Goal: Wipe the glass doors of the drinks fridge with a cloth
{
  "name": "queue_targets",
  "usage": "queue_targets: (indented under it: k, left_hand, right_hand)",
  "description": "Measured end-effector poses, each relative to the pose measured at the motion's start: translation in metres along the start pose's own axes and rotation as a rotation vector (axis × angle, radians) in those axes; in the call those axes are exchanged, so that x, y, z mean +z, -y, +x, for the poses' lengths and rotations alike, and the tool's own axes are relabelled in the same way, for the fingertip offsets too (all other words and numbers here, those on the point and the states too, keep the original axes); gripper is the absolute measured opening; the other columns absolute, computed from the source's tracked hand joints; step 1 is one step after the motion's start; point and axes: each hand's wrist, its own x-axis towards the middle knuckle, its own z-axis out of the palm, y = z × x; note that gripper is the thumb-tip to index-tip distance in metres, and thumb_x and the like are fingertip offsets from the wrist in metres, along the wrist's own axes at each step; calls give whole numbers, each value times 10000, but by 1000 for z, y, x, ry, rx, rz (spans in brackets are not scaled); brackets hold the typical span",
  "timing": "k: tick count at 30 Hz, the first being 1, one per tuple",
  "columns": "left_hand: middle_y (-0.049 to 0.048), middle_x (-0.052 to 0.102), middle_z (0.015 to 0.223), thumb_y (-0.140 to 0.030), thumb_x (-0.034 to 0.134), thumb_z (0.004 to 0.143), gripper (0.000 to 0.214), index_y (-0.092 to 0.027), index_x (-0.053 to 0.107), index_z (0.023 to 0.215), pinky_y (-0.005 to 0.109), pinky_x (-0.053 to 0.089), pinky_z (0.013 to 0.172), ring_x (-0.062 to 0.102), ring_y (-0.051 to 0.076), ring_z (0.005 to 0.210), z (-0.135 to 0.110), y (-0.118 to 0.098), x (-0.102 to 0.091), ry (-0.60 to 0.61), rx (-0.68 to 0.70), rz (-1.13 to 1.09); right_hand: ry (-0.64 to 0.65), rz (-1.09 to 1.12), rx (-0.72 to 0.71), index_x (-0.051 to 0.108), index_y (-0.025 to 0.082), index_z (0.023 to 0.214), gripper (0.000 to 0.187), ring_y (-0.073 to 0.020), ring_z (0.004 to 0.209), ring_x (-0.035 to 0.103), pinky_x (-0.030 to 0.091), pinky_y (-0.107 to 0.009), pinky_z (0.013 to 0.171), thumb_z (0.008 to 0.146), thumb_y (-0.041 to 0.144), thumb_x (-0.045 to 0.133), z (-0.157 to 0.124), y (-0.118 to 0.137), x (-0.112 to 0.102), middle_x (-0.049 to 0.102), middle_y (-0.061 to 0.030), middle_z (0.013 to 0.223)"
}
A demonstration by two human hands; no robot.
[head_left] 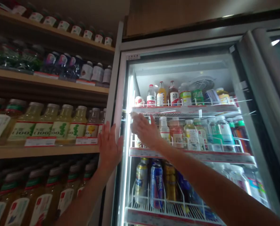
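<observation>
My left hand [109, 145] lies flat and open against the left frame [117, 103] of an open drinks fridge, fingers pointing up. My right hand [144, 129] reaches into the fridge at the left end of the second shelf [201, 156], just under the top shelf's rail [184, 110]. Its fingers curl toward something small at the shelf's left end; what they touch is hidden. Bottles [191, 133] stand in a row to the right of that hand. Cans [156, 183] stand on the shelf below.
The fridge door [267, 94] is swung open to the right. Wooden shelves [48, 150] on the left carry rows of bottled drinks [60, 124]. The top fridge shelf holds several bottles and cans [173, 94].
</observation>
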Motion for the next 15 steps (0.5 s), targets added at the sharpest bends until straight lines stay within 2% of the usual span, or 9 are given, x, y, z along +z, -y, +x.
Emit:
queue_targets:
  k: [2, 3, 6, 7, 8, 11, 12, 13, 15]
  left_hand:
    - [159, 307, 1471, -405, 318, 917, 513, -151, 369, 1359, 474, 193, 1117, 220, 261, 1388, 7, -5, 3, 6, -3, -17]
    - [157, 302, 1475, -409, 313, 917, 517, -154, 363, 1364, 481, 192, 1116, 217, 263, 1389, 10, -8, 5, 14, -5, -26]
    - [147, 280, 1487, -427, 294, 918, 534, -165, 336, 1382, 514, 195, 1108, 206, 271, 1392, 18, -23, 14, 37, -18, -49]
    - [144, 268, 1492, -435, 291, 917, 542, -168, 326, 1388, 523, 199, 1104, 200, 273, 1394, 19, -30, 17, 45, -21, -54]
    - [144, 258, 1496, -443, 290, 916, 550, -168, 319, 1392, 528, 204, 1100, 194, 275, 1395, 20, -37, 20, 57, -21, -57]
    - [145, 242, 1502, -469, 283, 913, 572, -166, 314, 1398, 546, 209, 1094, 177, 285, 1398, 20, -58, 31, 128, -14, -48]
    - [147, 242, 1501, -480, 278, 912, 582, -162, 314, 1399, 556, 203, 1093, 173, 292, 1399, 20, -64, 34, 159, -13, -42]
    - [150, 244, 1499, -488, 270, 911, 591, -158, 314, 1400, 566, 196, 1092, 170, 299, 1398, 19, -69, 38, 184, -14, -36]
    - [155, 245, 1498, -501, 261, 908, 610, -152, 305, 1407, 585, 180, 1090, 161, 311, 1399, 17, -76, 44, 208, -18, -30]
  right_hand:
    - [30, -4, -138, 431, 323, 1285, 421, -231, 1377, 244, 167, -558, 1112, 868, 289, 485, -7, -10, -6, 323, 9, 1484]
    - [21, -13, -102, 429, 322, 1286, 408, -233, 1379, 237, 163, -564, 1111, 880, 299, 464, -10, -18, -9, 306, 13, 1492]
    - [-99, -67, 271, 444, 280, 1285, 381, -281, 1374, 235, 154, -620, 1079, 908, 281, 384, -18, -45, -22, 317, -30, 1485]
    - [-129, -80, 335, 444, 274, 1287, 386, -289, 1372, 236, 155, -620, 1076, 906, 275, 382, -23, -52, -25, 331, -40, 1477]
    - [-133, -90, 322, 440, 279, 1290, 391, -285, 1372, 236, 157, -607, 1080, 902, 278, 393, -31, -58, -28, 340, -37, 1471]
    - [-81, -129, 135, 420, 313, 1296, 402, -244, 1372, 247, 163, -553, 1098, 894, 298, 417, -63, -76, -37, 356, -1, 1464]
    - [-88, -154, 159, 413, 310, 1303, 404, -242, 1367, 260, 166, -555, 1095, 899, 298, 402, -74, -84, -40, 362, -5, 1462]
    - [-120, -182, 258, 408, 295, 1310, 406, -253, 1360, 274, 173, -572, 1082, 905, 293, 380, -83, -92, -44, 370, -22, 1456]
    - [-221, -235, 562, 408, 251, 1323, 421, -302, 1344, 295, 208, -622, 1036, 909, 283, 338, -96, -108, -51, 378, -76, 1447]
